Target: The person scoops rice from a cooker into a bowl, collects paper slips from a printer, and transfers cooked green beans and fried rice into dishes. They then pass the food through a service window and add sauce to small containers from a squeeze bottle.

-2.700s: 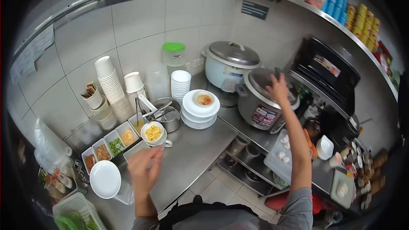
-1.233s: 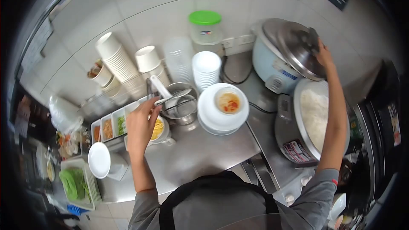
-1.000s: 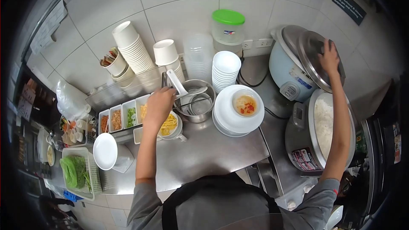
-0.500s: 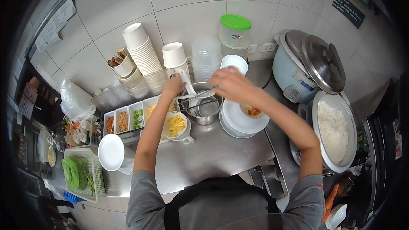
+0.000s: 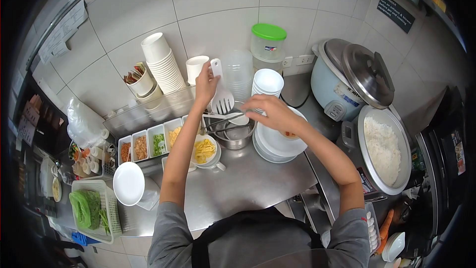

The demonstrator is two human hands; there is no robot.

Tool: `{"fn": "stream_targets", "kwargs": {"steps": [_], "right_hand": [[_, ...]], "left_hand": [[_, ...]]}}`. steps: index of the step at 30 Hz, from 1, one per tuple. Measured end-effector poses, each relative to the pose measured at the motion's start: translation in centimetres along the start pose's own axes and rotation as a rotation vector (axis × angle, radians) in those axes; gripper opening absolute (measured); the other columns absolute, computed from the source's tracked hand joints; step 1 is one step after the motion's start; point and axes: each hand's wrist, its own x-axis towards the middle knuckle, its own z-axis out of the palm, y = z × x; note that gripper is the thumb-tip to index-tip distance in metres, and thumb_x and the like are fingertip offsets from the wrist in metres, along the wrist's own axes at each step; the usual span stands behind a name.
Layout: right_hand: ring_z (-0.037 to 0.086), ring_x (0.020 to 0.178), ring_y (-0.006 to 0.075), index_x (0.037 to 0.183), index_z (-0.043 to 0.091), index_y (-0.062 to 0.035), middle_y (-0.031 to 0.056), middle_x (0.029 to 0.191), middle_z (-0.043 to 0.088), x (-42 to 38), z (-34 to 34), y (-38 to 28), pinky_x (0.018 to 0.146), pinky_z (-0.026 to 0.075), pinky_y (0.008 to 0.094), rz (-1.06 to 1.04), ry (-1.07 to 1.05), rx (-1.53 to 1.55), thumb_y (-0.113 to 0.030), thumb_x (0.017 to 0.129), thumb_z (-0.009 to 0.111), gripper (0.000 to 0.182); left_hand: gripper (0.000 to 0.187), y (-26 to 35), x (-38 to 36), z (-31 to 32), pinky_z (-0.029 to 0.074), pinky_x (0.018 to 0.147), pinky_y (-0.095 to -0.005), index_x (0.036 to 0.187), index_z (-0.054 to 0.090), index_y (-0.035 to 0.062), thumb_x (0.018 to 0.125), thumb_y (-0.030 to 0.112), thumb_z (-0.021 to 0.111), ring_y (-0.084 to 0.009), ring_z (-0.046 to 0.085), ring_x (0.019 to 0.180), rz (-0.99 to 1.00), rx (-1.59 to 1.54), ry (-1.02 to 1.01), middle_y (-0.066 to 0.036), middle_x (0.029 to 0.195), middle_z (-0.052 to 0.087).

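Observation:
My left hand [image 5: 207, 85] grips the handle of a white slotted turner [image 5: 223, 100], held nearly upright with its slotted end down at the metal pot [image 5: 235, 144]. Other utensils lie across this pot, among them dark-handled ones and a white one. Over the pot's right rim is my right hand [image 5: 271, 112], fingers bent together near a dark utensil's end; what they pinch is hard to make out. Beneath the right wrist stand stacked white plates [image 5: 275, 144], a small dish of orange-red food on top. Left of the pot sits a cup of yellow strips [image 5: 204, 151].
White trays of chopped ingredients [image 5: 141, 145] line the counter's back left. Paper cups [image 5: 166, 69], white bowls [image 5: 268, 82] and a green-lidded container [image 5: 268, 32] stand along the wall. A rice cooker [image 5: 332, 84] and a rice pot [image 5: 383, 149] are right; a green basket [image 5: 115, 208] is left.
My left hand has risen slightly, and the slotted turner now stands more upright, its slots showing. My right hand has come down from in front of the white bowls to the pot's rim.

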Motion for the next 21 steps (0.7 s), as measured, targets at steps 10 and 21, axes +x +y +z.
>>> {"fn": "stream_targets", "kwargs": {"steps": [10, 21], "right_hand": [[0.065, 0.068, 0.0152, 0.097, 0.062, 0.0019, 0.0101, 0.084, 0.065, -5.8, 0.5, 2.3, 0.055, 0.051, 0.0259, 0.699, 0.016, 0.898, -0.042, 0.091, 0.047, 0.047], [0.058, 0.079, 0.0108, 0.107, 0.059, -0.0007, 0.0091, 0.09, 0.062, -18.8, -11.6, -5.6, 0.068, 0.048, 0.0243, 0.743, 0.444, 0.961, -0.025, 0.084, 0.062, 0.033]], "left_hand": [[0.036, 13.9, -9.1, 0.2, 0.048, 0.071, -0.0365, 0.108, 0.057, 0.0077, 0.072, 0.002, 0.058, -0.027, 0.059, 0.086, 0.714, 0.227, -0.552, -0.012, 0.093, 0.06], [0.04, 25.0, -14.6, 11.1, 0.037, 0.098, -0.039, 0.118, 0.056, 0.0202, 0.079, 0.016, 0.058, -0.0202, 0.046, 0.115, 1.329, -0.104, -0.419, -0.006, 0.126, 0.049]]}}
